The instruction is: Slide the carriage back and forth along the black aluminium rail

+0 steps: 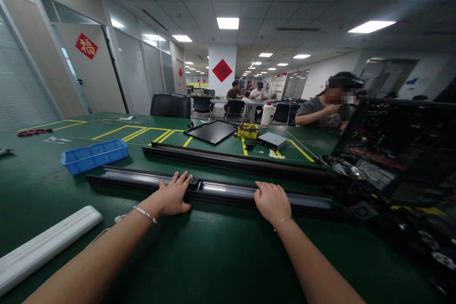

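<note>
A long black and silver metal rail (221, 191) lies across the green table (221, 256) in front of me. My left hand (171, 196) rests flat on the rail with fingers stretched out, fingertips by a small black fitting (194, 181). My right hand (272, 201) lies on top of the rail further right, fingers curled over its far edge. A second black rail (231, 159) lies parallel behind the first.
A blue plastic tray (94, 155) sits at the left, a white strip (46, 244) near the front left. A black open machine frame (395, 147) crowds the right. A black panel (213, 131), a yellow object (248, 130) and a grey box (272, 140) lie behind. A person (326, 107) sits opposite.
</note>
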Tool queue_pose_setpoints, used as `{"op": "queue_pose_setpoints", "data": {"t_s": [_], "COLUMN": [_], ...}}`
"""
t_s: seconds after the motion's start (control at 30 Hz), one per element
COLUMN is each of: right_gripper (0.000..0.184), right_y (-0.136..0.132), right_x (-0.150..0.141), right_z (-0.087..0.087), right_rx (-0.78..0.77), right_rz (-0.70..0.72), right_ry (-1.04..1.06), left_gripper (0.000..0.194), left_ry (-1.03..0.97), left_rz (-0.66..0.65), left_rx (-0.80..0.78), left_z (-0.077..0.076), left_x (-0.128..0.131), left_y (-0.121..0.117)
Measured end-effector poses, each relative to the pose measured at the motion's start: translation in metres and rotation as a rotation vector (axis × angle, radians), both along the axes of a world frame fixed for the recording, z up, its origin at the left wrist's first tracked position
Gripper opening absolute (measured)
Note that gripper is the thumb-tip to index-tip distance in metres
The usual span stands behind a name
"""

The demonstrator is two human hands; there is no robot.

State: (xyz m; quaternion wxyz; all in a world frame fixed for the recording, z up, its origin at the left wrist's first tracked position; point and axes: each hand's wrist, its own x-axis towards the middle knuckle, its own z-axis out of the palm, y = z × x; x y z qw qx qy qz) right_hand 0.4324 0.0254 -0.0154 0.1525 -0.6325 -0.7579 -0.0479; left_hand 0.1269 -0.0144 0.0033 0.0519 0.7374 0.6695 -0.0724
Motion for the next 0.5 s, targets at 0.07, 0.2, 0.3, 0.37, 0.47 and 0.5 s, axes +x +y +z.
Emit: {"op": "queue_pose_setpoints", "data": {"t_s": [0.07,0.2,0.3,0.37,0.47,0.5], "right_gripper": [0.044,0.044,0.044,0.044,0.043,0.043], "right_y": [0.0002,-0.0001,-0.0005,-0.0006,-0.0004,-0.0001], "right_x": [0.0000,-0.0002,-0.0005,-0.0006,-0.0005,-0.0004], "right_z": [0.0002,0.0014,0.0016,0.0010,-0.0006,-0.0011], "right_rx": [0.000,0.000,0.010,0.020,0.032,0.035], "right_rz": [-0.001,0.003,0.002,-0.001,0.001,0.002], "right_ry": [0.000,-0.004,-0.007,-0.010,-0.013,-0.012], "left_gripper": [0.098,0.097,0.097,0.097,0.098,0.098], "left_ry": [-0.001,0.000,0.000,0.008,0.021,0.025], "left_rz": [-0.001,-0.002,-0.002,0.007,0.018,0.021], "left_rx": [0.004,0.004,0.006,0.013,0.018,0.017], "left_z": [-0.0004,-0.0008,-0.0014,-0.0019,-0.0019,-0.0014], "left_x": [-0.0003,-0.0005,0.0002,0.0013,0.0040,0.0050], "left_y": [0.0003,0.0001,0.0001,0.0003,0.0006,0.0004]}}
